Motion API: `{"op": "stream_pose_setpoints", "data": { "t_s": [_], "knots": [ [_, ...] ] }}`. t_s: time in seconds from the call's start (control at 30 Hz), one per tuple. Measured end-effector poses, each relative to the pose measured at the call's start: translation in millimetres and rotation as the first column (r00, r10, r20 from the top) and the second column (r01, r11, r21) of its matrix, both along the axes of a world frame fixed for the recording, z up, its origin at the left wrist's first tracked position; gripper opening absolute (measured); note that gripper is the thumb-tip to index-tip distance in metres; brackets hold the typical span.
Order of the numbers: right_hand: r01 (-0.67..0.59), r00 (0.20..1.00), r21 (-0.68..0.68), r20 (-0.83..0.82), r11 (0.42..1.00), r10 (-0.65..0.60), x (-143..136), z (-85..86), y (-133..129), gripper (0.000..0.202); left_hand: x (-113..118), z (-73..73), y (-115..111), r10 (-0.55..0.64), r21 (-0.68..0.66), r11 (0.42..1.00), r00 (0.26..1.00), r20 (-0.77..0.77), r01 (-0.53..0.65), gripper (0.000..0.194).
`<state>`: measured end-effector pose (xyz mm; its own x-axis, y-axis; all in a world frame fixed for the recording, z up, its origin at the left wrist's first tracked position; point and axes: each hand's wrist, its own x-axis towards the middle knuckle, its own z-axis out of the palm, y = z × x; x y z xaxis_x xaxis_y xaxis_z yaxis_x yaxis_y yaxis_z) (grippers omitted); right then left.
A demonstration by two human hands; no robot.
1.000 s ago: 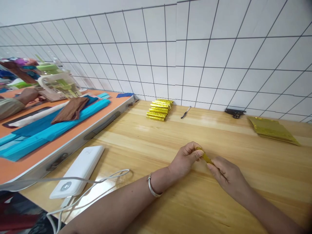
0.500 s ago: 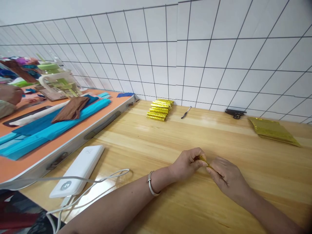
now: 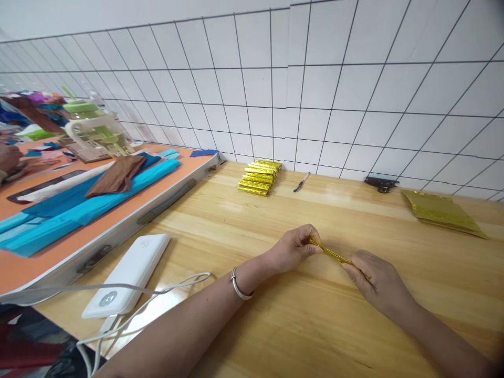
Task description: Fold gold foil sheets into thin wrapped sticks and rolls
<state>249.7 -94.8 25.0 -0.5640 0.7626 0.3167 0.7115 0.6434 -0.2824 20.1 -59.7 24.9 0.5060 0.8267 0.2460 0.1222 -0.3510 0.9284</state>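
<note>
A narrow strip of folded gold foil paper stretches between my two hands above the wooden table. My left hand, with a silver bangle at its wrist, pinches the strip's left end. At the other end, my right hand grips it with thumb and fingers, which cover that end. Farther back, several folded gold foil pieces lie in an overlapping row near the wall. Flat gold foil sheets rest at the far right.
A pen and a black clip lie along the tiled wall. On the left are a white power bank with a cable, and an orange board carrying blue and brown paper and a green-lidded bottle. Another person's hand shows at the left edge.
My hands have moved apart, the left one up and leftward, the right one slightly to the right. More of the gold strip shows between them. The other person's hand has shifted at the left edge.
</note>
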Motion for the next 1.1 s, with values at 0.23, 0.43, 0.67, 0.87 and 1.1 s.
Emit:
{"op": "stream_pose_setpoints", "data": {
  "t_s": [0.23, 0.43, 0.67, 0.87, 1.1],
  "knots": [
    [-0.04, 0.995, 0.019, 0.087, 0.999, 0.039, -2, -12.3, 3, 0.024, 2, 2.7, -5, 0.227, 0.586, 0.77, 0.75, -0.622, 0.253, 0.014],
    [-0.059, 0.994, 0.063, 0.101, 0.996, 0.052, -4, -14.4, 0, 0.024, 13, 8.0, -19, 0.319, 0.685, 0.643, 0.693, -0.646, 0.343, 0.011],
    [-0.054, 0.997, 0.054, 0.052, 0.997, 0.051, -9, -20.6, -1, 0.015, 18, 5.1, -19, 0.295, 0.665, 0.674, 0.707, -0.642, 0.322, 0.006],
    [-0.047, 0.998, 0.061, 0.048, 0.997, 0.044, -10, -20.2, 1, 0.021, 18, 1.6, -15, 0.281, 0.652, 0.688, 0.712, -0.643, 0.318, 0.005],
    [-0.075, 0.996, 0.061, 0.046, 0.995, 0.072, -7, -20.3, 3, 0.019, 18, -0.3, -12, 0.268, 0.622, 0.72, 0.702, -0.659, 0.309, 0.006]
  ]
}}
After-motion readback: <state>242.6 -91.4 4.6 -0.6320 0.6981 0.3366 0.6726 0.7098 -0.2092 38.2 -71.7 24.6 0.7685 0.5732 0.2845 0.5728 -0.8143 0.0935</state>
